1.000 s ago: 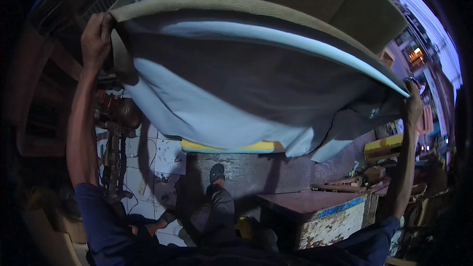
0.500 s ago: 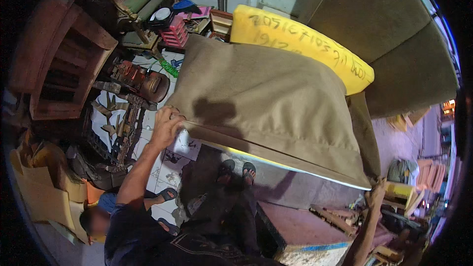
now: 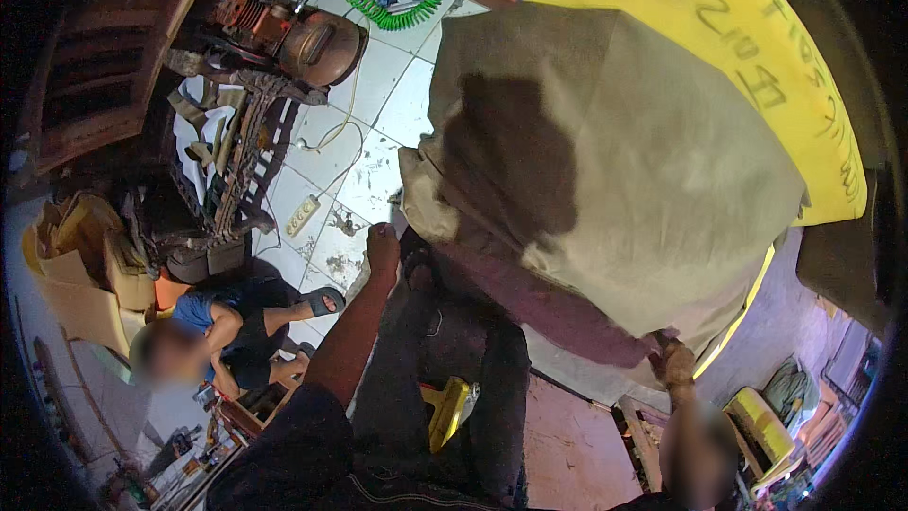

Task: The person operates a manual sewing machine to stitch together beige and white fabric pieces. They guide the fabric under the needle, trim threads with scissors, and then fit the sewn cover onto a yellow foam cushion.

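A brown-grey fabric cover (image 3: pixel 653 123) lies over a yellow foam block (image 3: pixel 804 147) with dark handwriting, whose far and right edges stick out. My right hand (image 3: pixel 673 360) pinches the fabric's near right edge. My left hand (image 3: pixel 383 244) is closed in a fist just off the fabric's left corner; whatever it may hold is hidden. That corner is folded and bunched, and a darker flap shows along the near edge. A head-shaped shadow falls on the cover.
A co-worker (image 3: pixel 251 331) sits on the floor at the left. Beyond are a power strip (image 3: pixel 303 215), an air compressor (image 3: pixel 317 45), a green coiled hose (image 3: pixel 407 19) and a wooden chair frame (image 3: pixel 123 47). Below me lies a yellow object (image 3: pixel 446 412).
My view has shifted closer to the cover's left side. My left hand has come off the fabric's left edge, which is now bunched. The right hand still grips the near right edge.
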{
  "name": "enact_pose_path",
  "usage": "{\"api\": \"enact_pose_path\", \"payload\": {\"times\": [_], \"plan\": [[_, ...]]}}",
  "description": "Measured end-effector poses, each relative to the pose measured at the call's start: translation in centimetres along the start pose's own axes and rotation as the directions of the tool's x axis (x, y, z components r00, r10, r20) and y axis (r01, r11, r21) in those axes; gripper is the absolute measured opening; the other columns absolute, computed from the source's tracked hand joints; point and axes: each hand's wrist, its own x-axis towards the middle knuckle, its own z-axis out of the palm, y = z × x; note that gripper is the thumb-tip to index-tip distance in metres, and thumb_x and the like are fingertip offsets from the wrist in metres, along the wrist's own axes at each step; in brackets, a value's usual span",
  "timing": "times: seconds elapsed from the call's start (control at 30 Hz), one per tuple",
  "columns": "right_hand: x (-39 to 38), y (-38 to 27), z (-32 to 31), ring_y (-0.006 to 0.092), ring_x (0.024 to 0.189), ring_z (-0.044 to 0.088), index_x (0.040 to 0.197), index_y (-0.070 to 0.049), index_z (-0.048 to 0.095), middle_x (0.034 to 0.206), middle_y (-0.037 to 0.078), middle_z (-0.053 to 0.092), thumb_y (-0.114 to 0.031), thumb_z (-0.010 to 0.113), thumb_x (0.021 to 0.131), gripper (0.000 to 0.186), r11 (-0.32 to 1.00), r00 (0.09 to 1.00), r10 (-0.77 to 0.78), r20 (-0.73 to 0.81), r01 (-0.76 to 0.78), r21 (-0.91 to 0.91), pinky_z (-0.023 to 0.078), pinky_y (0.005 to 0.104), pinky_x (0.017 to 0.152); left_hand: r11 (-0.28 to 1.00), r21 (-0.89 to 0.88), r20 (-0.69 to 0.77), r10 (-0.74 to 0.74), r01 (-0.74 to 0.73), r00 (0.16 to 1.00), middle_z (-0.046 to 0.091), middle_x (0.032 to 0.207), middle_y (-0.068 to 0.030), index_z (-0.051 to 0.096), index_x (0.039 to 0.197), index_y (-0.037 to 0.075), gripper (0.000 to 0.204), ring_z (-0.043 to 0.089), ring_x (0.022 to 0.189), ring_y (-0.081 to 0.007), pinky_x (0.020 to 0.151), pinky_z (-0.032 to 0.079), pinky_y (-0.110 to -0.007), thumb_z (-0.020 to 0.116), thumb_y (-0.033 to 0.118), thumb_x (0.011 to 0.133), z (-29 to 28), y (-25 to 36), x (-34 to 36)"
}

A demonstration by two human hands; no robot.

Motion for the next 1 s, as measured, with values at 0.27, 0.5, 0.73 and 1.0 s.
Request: {"api": "enact_pose_path", "payload": {"times": [0.27, 0.5, 0.73, 1.0], "plan": [[23.4, -25.5, -16.5, 0.046, 0.132, 0.056, 0.153, -0.009, 0.06, 0.144, 0.023, 0.061, -0.032, 0.08, 0.096, 0.065, 0.941, 0.594, -0.273, -0.757, 0.327, -0.084, 0.043, 0.0568, 0.113, 0.944, 0.045, 0.306, 0.298, -0.326, 0.904, 0.066, 0.141, -0.0147, 0.061, 0.153, 0.009, 0.056, 0.061, 0.133, -0.0325, 0.116, 0.046, -0.046, 0.052, 0.049, 0.114, 2.5, 1.6, 9.4], [40.0, -29.1, -17.8, 0.0423, 0.14, 0.054, 0.147, -0.017, 0.066, 0.15, 0.019, 0.06, -0.055, 0.075, 0.097, 0.064, 0.977, 0.405, -0.188, -0.895, 0.167, -0.13, 0.036, 0.0644, 0.119, 0.877, 0.019, 0.554, 0.39, -0.479, 0.735, 0.061, 0.143, -0.0109, 0.057, 0.156, 0.007, 0.057, 0.058, 0.131, -0.0229, 0.115, 0.044, -0.034, 0.069, 0.007, 0.1, 2.4, 7.2, 10.6], [40.9, -28.4, -18.5, 0.0433, 0.112, 0.067, 0.109, -0.002, 0.067, 0.118, 0.022, 0.071, -0.021, 0.067, 0.106, 0.02, 0.869, 0.257, -0.318, -0.913, 0.465, -0.172, 0.052, 0.0524, 0.092, 0.668, -0.206, 0.395, 0.726, -0.716, 0.563, 0.059, 0.139, -0.0076, 0.07, 0.139, 0.002, 0.046, 0.058, 0.13, -0.0208, 0.114, 0.044, -0.035, 0.079, 0.006, 0.094, 1.8, 7.7, 11.3], [41.5, -25.8, -22.4, 0.0514, 0.1, 0.071, 0.12, 0.001, 0.061, 0.108, 0.033, 0.072, -0.032, 0.064, 0.11, 0.034, 0.96, 0.284, -0.162, -0.945, 0.266, -0.085, 0.054, 0.0578, 0.085, 0.243, -0.937, 0.04, 0.788, -0.25, 0.614, 0.045, 0.163, -0.0187, 0.058, 0.144, 0.002, 0.037, 0.054, 0.146, -0.0284, 0.118, 0.055, -0.041, 0.067, 0.014, 0.11, -0.6, 4.5, 8.2]]}}
